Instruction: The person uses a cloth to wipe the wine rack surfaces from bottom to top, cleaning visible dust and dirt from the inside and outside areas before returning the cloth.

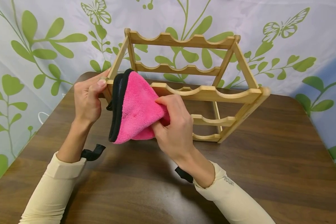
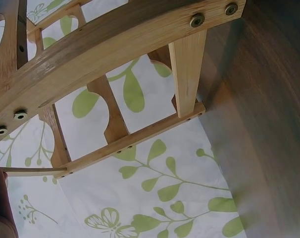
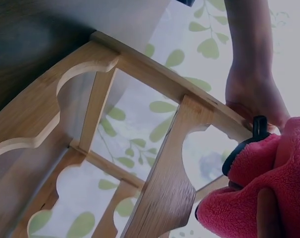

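A wooden wine rack with scalloped rails stands on the table, tilted in the head view. My left hand grips its upper left front corner, thumb on top. My right hand pinches a pink plush cloth with black edging, folded over and hanging against the rack's left front end. The cloth hides part of the front top rail. In the right wrist view, the cloth bunches beside the rack's rail, close to the left hand. The left wrist view shows the rack's side frame with metal bolts.
The dark brown wooden table lies under the rack. Behind it hangs a white cloth backdrop with green leaves and butterflies. Black straps hang at both wrists. A thin white cord shows at the table's left edge.
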The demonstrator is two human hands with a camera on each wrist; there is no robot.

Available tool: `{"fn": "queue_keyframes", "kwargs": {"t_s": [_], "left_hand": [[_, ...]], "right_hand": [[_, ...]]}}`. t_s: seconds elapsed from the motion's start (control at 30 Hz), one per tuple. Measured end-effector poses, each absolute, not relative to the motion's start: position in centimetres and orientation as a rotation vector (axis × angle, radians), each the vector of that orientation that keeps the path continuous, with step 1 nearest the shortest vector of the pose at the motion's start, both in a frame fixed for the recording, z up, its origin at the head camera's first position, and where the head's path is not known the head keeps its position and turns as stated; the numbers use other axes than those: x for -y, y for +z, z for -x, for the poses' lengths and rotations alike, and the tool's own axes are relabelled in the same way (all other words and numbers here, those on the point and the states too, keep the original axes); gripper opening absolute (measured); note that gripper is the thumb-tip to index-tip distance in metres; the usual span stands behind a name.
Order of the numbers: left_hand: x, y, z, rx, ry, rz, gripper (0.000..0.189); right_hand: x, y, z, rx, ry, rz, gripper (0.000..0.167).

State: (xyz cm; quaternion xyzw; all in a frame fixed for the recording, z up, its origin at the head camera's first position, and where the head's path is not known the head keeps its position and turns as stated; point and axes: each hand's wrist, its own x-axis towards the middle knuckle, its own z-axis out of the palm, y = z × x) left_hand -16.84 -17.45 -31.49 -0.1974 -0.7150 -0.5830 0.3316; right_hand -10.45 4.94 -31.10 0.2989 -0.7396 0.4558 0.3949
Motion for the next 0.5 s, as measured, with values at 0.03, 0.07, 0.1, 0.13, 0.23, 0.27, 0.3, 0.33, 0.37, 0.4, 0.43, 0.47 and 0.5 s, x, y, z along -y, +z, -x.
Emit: {"fn": "queue_keyframes", "kwargs": {"t_s": [0.03, 0.07, 0.1, 0.13, 0.23, 0.27, 0.3, 0.33, 0.37, 0.4, 0.43, 0.47, 0.5], "left_hand": [[17.5, -31.5, 16.8, 1.880, -1.497, 0.512, 0.036], [17.5, -31.5, 16.9, 1.888, -1.477, 0.509, 0.036], [17.5, -31.6, 16.8, 1.893, -1.460, 0.507, 0.036], [17.5, -31.6, 16.8, 1.898, -1.446, 0.507, 0.036], [17.5, -31.5, 16.8, 1.902, -1.432, 0.502, 0.036], [17.4, -31.5, 16.9, 1.900, -1.435, 0.498, 0.036], [17.4, -31.4, 16.9, 1.898, -1.440, 0.494, 0.036], [17.4, -31.4, 16.9, 1.896, -1.445, 0.492, 0.036], [17.4, -31.4, 16.9, 1.893, -1.450, 0.488, 0.036], [17.4, -31.4, 16.9, 1.892, -1.453, 0.483, 0.036], [17.4, -31.4, 16.9, 1.892, -1.457, 0.481, 0.036], [17.4, -31.4, 16.9, 1.890, -1.463, 0.477, 0.036], [17.4, -31.4, 17.0, 1.888, -1.468, 0.474, 0.036]], "right_hand": [[-5.1, -31.2, 10.4, 1.874, 1.158, -0.751, 0.018], [-5.3, -31.2, 10.4, 1.873, 1.161, -0.745, 0.018], [-5.4, -31.3, 10.3, 1.872, 1.161, -0.739, 0.018], [-5.6, -31.3, 10.3, 1.872, 1.160, -0.732, 0.018], [-6.3, -31.5, 10.2, 1.877, 1.145, -0.707, 0.018], [-6.5, -31.6, 10.1, 1.876, 1.142, -0.697, 0.018], [-6.7, -31.7, 10.1, 1.874, 1.139, -0.687, 0.018], [-6.9, -31.7, 10.0, 1.872, 1.137, -0.676, 0.017], [-7.2, -31.8, 10.0, 1.866, 1.139, -0.665, 0.017], [-7.4, -31.8, 10.0, 1.859, 1.143, -0.654, 0.016], [-7.6, -31.9, 9.9, 1.852, 1.147, -0.644, 0.016], [-7.7, -31.9, 9.9, 1.846, 1.153, -0.636, 0.016], [-7.9, -32.0, 9.8, 1.841, 1.157, -0.630, 0.015]]}}
